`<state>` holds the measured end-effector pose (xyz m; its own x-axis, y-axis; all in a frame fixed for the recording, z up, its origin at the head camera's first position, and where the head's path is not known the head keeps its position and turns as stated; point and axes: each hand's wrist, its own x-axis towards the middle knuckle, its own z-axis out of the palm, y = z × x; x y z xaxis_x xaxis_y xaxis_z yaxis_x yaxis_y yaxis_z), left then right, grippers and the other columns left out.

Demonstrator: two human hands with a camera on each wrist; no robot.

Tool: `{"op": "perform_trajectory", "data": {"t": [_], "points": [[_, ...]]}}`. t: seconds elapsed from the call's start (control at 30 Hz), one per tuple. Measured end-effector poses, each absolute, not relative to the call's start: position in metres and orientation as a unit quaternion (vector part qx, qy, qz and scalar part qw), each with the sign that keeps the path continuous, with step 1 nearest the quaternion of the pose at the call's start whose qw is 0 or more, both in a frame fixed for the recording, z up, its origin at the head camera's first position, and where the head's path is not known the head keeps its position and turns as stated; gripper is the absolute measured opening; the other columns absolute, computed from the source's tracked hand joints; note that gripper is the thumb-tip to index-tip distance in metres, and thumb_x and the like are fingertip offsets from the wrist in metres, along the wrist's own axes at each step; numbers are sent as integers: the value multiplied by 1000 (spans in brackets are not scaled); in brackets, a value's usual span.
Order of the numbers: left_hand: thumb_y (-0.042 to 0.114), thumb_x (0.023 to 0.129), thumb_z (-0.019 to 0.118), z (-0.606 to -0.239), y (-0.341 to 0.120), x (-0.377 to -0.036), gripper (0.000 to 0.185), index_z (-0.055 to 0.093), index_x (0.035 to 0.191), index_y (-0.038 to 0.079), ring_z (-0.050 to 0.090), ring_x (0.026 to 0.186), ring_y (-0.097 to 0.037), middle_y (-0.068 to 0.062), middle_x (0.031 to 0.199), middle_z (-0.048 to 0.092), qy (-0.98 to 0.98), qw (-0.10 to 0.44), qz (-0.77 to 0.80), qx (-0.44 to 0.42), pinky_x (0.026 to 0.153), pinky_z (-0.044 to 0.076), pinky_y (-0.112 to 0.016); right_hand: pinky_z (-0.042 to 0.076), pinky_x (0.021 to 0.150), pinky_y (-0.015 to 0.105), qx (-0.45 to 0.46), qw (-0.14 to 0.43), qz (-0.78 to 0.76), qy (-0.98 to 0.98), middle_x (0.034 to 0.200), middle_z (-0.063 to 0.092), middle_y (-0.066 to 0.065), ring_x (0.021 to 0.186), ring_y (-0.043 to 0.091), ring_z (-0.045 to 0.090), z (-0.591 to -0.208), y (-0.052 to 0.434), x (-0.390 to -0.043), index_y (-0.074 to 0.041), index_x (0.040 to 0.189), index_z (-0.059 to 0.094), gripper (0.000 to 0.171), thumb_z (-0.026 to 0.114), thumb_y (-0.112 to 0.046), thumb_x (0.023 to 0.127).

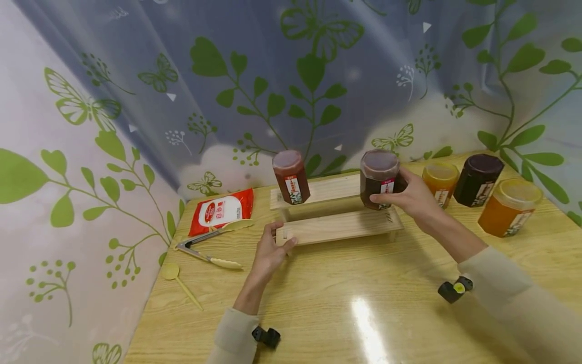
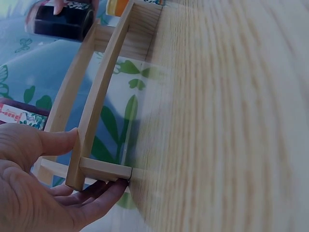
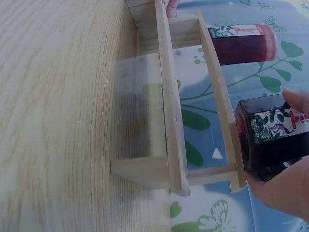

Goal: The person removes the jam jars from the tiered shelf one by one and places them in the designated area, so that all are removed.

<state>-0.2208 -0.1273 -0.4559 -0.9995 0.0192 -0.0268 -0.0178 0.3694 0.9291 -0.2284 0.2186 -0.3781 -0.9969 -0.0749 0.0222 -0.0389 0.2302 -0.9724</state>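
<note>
Head view: we see right hand [image 1: 416,198] clamped round dark hexagonal glass jar [image 1: 379,178] at two-tier pale wooden rack [image 1: 338,227], 1 o'clock end; likely heavy, slick, breakable, so grip sides. Left hand [image 1: 269,253] pinches rack's 9 o'clock end.

We see a red and white packet [image 1: 221,211] lying at the table's [image 1: 318,303] back left, with tongs [image 1: 204,247] just in front of it and a small yellow spoon [image 1: 179,282] nearer the left edge. At the right stand two amber jars [image 1: 440,183] [image 1: 509,207] with a black jar [image 1: 478,179] between them. Behind hangs a leaf-and-butterfly curtain [image 1: 291,76].
</note>
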Motion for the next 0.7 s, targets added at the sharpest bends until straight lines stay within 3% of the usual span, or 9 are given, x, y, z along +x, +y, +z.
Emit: {"op": "perform_trajectory", "data": {"t": [0.27, 0.5, 0.57, 0.6, 0.7], "points": [[10, 95, 76, -455, -128, -221, 56, 49, 143, 0, 39, 144, -43, -30, 147, 48, 829, 13, 560, 1, 119, 32, -58, 46, 102, 35, -25, -4, -599, 800, 154, 46, 15, 134, 24, 48, -381, 233, -221, -13, 163, 32, 90, 84, -24, 90], [10, 95, 76, -455, -128, -221, 57, 48, 144, 0, 38, 145, -44, -31, 149, 46, 826, 13, 563, 2, 120, 31, -58, 36, 115, 55, -23, -8, -606, 795, 161, 39, 18, 147, 34, 36, -384, 246, -214, -10, 164, 29, 92, 84, -21, 90], [10, 95, 76, -456, -129, -221, 57, 48, 144, 0, 37, 146, -44, -31, 149, 46, 826, 11, 563, 3, 120, 31, -58, 35, 115, 56, -21, -8, -600, 799, 162, 38, 20, 148, 36, 34, -388, 251, -212, -9, 164, 28, 94, 84, -21, 90], [10, 95, 76, -456, -128, -221, 57, 48, 144, 0, 37, 145, -45, -31, 149, 46, 827, 12, 562, 3, 119, 31, -58, 37, 114, 55, -19, -8, -596, 803, 161, 38, 20, 148, 36, 35, -390, 253, -210, -9, 164, 27, 95, 84, -21, 90], [11, 95, 76, -456, -129, -222, 56, 49, 144, 1, 38, 145, -44, -31, 149, 47, 828, 15, 561, -1, 119, 31, -58, 46, 105, 35, -14, -14, -578, 816, 157, 42, 17, 138, 26, 44, -396, 260, -203, -8, 164, 28, 94, 84, -23, 90]]}}
